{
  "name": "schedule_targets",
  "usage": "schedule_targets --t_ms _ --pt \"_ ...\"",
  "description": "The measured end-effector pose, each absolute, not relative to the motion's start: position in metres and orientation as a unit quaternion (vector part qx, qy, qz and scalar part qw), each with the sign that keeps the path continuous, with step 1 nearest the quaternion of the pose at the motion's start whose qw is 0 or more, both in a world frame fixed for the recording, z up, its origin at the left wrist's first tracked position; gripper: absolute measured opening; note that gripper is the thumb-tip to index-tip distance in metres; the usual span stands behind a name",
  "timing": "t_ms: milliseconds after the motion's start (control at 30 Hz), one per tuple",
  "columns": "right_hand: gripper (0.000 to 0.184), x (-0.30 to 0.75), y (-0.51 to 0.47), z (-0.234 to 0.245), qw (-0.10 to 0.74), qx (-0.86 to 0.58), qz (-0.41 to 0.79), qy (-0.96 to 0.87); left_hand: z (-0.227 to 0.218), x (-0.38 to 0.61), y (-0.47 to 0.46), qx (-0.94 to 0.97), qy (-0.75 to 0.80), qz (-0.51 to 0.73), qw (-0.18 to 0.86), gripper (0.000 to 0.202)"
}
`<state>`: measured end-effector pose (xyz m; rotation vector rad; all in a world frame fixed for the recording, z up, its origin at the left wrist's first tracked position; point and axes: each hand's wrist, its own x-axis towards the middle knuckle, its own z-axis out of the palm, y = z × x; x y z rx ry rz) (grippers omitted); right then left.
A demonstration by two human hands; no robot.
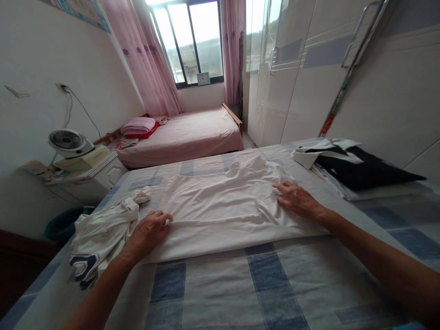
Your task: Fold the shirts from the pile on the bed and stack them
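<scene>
Head view: left hand [149,229] pinches the smooth white garment [223,201], right hand [295,198] spread flat on it.

Bare bedsheet [240,288] in front, crumpled garment [99,233] left, clothes stack [360,172] right

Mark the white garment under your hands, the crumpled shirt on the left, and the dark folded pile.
white garment [223,201], head view, flat middle.
crumpled shirt [99,229], head view, bunched body.
dark folded pile [357,172], head view, black top.
</scene>
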<state>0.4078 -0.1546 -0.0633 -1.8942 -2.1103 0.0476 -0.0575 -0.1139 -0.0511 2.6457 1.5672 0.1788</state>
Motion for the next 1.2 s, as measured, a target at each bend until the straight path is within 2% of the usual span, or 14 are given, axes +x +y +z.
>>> schedule_targets --t_ms 200,367,500,667,800,967,1133,1200 --pt "0.025 0.416 -0.147 -0.069 0.160 -0.688 0.034 -0.707 -0.042 -0.060 -0.118 0.850 0.518 0.079 0.062 0.016" --pt "0.038 0.421 -0.145 -0.077 0.215 -0.702 0.016 -0.679 -0.042 -0.063 -0.119 0.805 0.569 0.104 0.134 0.019" --pt "0.025 0.417 -0.149 -0.069 0.178 -0.729 0.071 -0.657 -0.041 -0.064 -0.120 0.765 0.607 0.117 0.179 0.029" --pt "0.021 0.412 -0.160 -0.052 0.290 -0.717 0.071 -0.630 -0.038 -0.064 -0.124 0.714 0.618 0.200 0.262 0.036" --pt "0.023 0.411 -0.162 -0.039 0.345 -0.725 0.063 -0.592 -0.043 -0.066 -0.121 0.684 0.624 0.257 0.277 0.039" --pt "0.025 0.418 -0.148 -0.044 0.339 -0.745 0.043 -0.573 -0.055 -0.064 -0.106 0.686 0.645 0.264 0.209 0.036" --pt "0.049 0.403 -0.152 -0.056 0.284 -0.698 -0.083 -0.653 -0.053 -0.043 -0.110 0.757 0.601 0.256 -0.022 0.037" --pt "0.052 0.384 -0.161 -0.059 0.250 -0.646 -0.093 -0.715 -0.052 -0.026 -0.119 0.812 0.529 0.239 -0.057 0.040"
